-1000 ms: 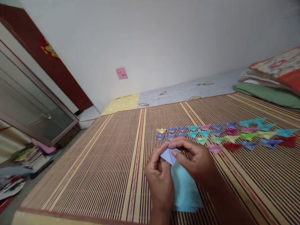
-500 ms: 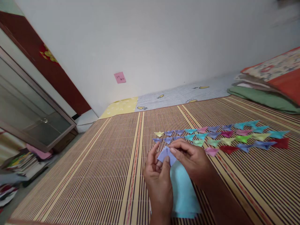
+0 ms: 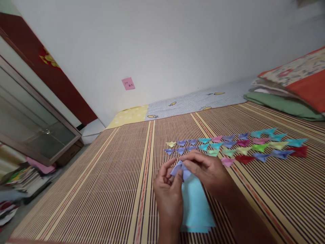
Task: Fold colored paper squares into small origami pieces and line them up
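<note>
Presently, both hands are engaged on one small folded lilac paper (image 3: 187,175), held above the near part of the striped mat (image 3: 114,179). The left hand (image 3: 168,188) grips it from the left, thumb pressed on its face, fingers curled around behind. The right hand (image 3: 207,168) holds its right side, thumb at the edge, forefinger bent near the top. Light blue sheets (image 3: 196,208) lie on the mat just below the hands. Folded paper shapes (image 3: 244,159) in several colours stand in rows beyond and to the right. A pink note (image 3: 128,83) is on the wall (image 3: 177,44).
</note>
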Motion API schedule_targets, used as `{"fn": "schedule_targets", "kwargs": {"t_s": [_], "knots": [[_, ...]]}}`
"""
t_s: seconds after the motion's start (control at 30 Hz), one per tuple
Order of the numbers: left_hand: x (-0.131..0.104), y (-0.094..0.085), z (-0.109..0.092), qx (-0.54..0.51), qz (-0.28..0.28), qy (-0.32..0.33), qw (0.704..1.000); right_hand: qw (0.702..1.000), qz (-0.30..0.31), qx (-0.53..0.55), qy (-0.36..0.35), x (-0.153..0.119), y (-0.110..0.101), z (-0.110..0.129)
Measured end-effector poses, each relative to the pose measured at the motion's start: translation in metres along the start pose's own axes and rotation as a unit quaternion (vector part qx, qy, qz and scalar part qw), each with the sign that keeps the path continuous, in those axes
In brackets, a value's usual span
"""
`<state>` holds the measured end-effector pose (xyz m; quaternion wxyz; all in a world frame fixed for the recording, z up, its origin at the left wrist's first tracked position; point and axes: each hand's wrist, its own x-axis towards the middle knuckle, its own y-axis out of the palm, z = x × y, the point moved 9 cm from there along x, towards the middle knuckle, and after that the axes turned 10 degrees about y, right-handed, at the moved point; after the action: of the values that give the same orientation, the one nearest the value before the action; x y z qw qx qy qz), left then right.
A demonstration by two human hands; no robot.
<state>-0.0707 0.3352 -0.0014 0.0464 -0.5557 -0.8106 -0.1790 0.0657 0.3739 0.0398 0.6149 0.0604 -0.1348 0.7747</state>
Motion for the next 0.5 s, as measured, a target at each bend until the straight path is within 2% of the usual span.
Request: {"fn": "schedule_targets", "kwargs": {"t_s": [0.13, 0.27, 0.4, 0.5], "knots": [[0.0, 0.0, -0.002, 0.039, 0.0, 0.036, 0.999, 0.998, -0.047, -0.032, 0.006, 0.0, 0.0, 0.001], [0.001, 0.003, -0.006, 0.069, 0.016, 0.044, 0.997, 0.999, -0.042, -0.001, -0.009, 0.001, 0.003, 0.005], [0.001, 0.009, -0.01, 0.102, 0.081, 0.032, 0.991, 1.0, -0.025, 0.0, -0.015, 0.001, 0.002, 0.006], [0.0, 0.017, -0.005, 0.032, 0.145, -0.01, 0.989, 0.999, 0.006, 0.031, 0.016, 0.002, 0.004, -0.003]]}}
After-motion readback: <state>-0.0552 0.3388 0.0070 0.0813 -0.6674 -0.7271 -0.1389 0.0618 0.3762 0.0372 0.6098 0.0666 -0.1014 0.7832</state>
